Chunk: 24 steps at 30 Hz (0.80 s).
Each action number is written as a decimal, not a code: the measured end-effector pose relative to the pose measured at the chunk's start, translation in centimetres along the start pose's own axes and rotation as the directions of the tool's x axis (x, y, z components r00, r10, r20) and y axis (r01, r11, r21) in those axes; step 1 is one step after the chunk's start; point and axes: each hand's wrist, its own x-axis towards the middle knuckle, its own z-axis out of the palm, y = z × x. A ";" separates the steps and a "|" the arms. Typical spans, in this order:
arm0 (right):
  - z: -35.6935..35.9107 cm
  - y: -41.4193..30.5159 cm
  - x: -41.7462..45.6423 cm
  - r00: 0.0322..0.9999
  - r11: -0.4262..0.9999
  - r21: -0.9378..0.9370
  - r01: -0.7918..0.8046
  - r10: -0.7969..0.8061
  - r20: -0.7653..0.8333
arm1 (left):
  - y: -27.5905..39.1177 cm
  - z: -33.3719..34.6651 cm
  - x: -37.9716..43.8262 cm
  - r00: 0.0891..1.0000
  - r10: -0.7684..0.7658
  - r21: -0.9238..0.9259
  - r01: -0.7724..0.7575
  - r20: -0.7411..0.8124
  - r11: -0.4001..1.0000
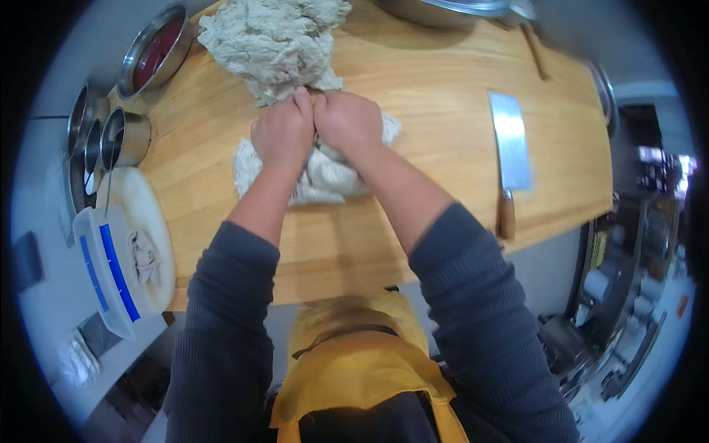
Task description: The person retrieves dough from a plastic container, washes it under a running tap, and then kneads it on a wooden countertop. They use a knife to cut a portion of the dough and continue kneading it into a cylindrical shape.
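Observation:
A smaller lump of pale, rough dough lies on the wooden board in front of me. My left hand and my right hand are side by side at its far edge, thumbs nearly touching. Both are curled into the dough with straight arms, and the fingertips are hidden beneath. Just beyond my knuckles sits a larger, shaggy mass of dough, cut off by the top of the picture.
To the right lies a cleaver, its wooden handle towards me. A metal bowl of dark red contents and metal pots line the left edge. Nearer stand a clear plastic container and a pale round board. A large metal basin is at the back.

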 end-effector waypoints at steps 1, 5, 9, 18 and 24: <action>-0.3 0.0 -0.5 1.000 1.000 -0.030 -0.004 0.004 0.001 | -0.1 -0.5 -0.6 1.000 0.010 -0.036 -0.009 0.028 0.999; 1.1 0.9 -6.4 0.997 0.993 -0.112 0.044 -0.051 -0.059 | -2.4 0.4 -5.1 0.974 0.094 -0.169 -0.059 0.207 0.984; 2.0 -2.0 -15.0 0.936 0.976 -0.216 -0.020 -0.058 -0.348 | -4.6 -0.1 -11.5 0.959 0.200 -0.492 -0.078 0.200 0.867; 4.6 -1.6 -14.2 0.910 0.979 -0.143 -0.146 0.076 -0.407 | -4.4 0.0 -13.1 0.881 0.471 -0.321 -0.431 0.054 0.843; 3.9 -0.4 -8.7 0.987 0.947 -0.287 -0.147 0.124 -0.098 | -2.5 1.9 -8.8 0.966 0.230 -0.289 -0.188 0.119 0.939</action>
